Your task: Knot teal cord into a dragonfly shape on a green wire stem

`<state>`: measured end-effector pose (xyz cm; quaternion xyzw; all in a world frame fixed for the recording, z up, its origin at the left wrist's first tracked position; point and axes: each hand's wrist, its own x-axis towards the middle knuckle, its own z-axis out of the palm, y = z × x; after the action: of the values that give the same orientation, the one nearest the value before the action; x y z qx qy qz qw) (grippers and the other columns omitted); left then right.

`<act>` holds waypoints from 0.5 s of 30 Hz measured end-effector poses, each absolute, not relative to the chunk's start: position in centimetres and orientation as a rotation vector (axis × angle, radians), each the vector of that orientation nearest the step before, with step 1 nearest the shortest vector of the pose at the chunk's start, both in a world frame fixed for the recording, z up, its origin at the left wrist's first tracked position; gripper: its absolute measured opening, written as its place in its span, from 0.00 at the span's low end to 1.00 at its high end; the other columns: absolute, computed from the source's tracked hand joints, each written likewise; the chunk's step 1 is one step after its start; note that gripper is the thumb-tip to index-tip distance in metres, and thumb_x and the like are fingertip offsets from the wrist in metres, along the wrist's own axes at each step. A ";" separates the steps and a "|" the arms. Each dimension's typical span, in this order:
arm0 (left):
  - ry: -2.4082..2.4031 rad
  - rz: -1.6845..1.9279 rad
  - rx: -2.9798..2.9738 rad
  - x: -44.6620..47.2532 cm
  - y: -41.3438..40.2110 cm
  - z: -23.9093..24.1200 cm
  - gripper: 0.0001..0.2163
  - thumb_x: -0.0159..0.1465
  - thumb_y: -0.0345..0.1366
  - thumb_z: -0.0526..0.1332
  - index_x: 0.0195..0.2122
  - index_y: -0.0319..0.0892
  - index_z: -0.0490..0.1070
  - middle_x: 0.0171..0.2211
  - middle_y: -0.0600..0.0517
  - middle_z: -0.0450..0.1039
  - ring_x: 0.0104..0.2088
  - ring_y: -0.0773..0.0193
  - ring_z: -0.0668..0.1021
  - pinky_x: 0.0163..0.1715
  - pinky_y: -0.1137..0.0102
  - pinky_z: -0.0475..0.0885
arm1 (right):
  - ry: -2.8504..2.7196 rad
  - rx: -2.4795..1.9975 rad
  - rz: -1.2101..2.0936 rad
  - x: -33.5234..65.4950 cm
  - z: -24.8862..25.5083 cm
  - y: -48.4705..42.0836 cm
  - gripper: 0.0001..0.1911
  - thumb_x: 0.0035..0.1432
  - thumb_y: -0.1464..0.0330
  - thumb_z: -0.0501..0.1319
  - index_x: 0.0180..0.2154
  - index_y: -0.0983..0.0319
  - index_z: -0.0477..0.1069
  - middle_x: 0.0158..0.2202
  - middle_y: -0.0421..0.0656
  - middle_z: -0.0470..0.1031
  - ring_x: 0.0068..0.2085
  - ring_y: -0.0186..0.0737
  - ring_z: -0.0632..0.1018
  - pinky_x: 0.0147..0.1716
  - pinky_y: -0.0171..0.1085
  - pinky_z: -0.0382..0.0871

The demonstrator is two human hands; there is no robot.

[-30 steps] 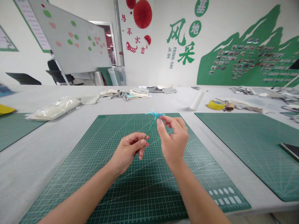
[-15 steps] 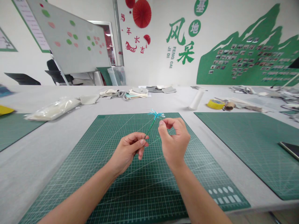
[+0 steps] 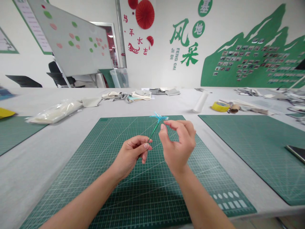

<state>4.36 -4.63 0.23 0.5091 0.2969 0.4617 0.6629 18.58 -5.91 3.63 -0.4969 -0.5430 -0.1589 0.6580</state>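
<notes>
A small artificial flower [image 3: 159,118] with light-blue petals and a thin green stem is held tilted above a green cutting mat [image 3: 114,197]. The lower stem is pinched between the thumb and fingers of my left hand [image 3: 135,151]. Just right of the petals is my right hand [image 3: 179,140], its thumb and index fingertip slightly apart with no object visible between them. Whether that index fingertip touches a petal, I cannot tell.
More cutting mats [image 3: 257,149] lie to either side. Beyond are a clear plastic bag [image 3: 56,111], fabric scraps [image 3: 141,94], a white roll [image 3: 200,101] and yellow tape [image 3: 220,107]. A dark flat object [image 3: 296,152] rests at the right.
My right thumb and index finger have parted from a closed pinch, and the hand has shifted slightly. My left hand and the flower stay nearly in place.
</notes>
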 end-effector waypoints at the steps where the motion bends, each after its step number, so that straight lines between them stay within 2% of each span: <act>1: 0.669 1.047 1.161 4.4 -4.6 0.2 0.06 0.58 0.34 0.64 0.36 0.39 0.73 0.27 0.53 0.74 0.18 0.76 0.69 0.16 0.79 0.65 | -1.247 -1.134 -0.378 18.6 3.6 -5.9 0.02 0.54 0.70 0.62 0.33 0.59 0.72 0.31 0.39 0.72 0.36 0.38 0.72 0.43 0.43 0.63; 10: 0.711 1.102 1.269 4.6 -4.7 -0.4 0.07 0.58 0.34 0.64 0.37 0.39 0.72 0.27 0.53 0.74 0.19 0.73 0.71 0.18 0.75 0.68 | -1.231 -1.161 -0.421 18.6 3.8 -5.6 0.01 0.54 0.69 0.63 0.30 0.59 0.73 0.29 0.39 0.72 0.34 0.38 0.73 0.41 0.43 0.62; 15: 0.792 1.119 1.372 4.8 -4.8 -0.1 0.06 0.58 0.34 0.64 0.35 0.40 0.72 0.21 0.55 0.72 0.18 0.71 0.71 0.19 0.74 0.69 | -1.226 -1.167 -0.382 18.6 3.8 -5.6 0.02 0.54 0.70 0.62 0.29 0.59 0.72 0.27 0.38 0.72 0.32 0.37 0.72 0.41 0.42 0.62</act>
<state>4.78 -4.81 -0.09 0.5833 0.3367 0.4758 0.5657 18.59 -5.60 3.81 -0.5129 -0.5391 -0.1680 0.6466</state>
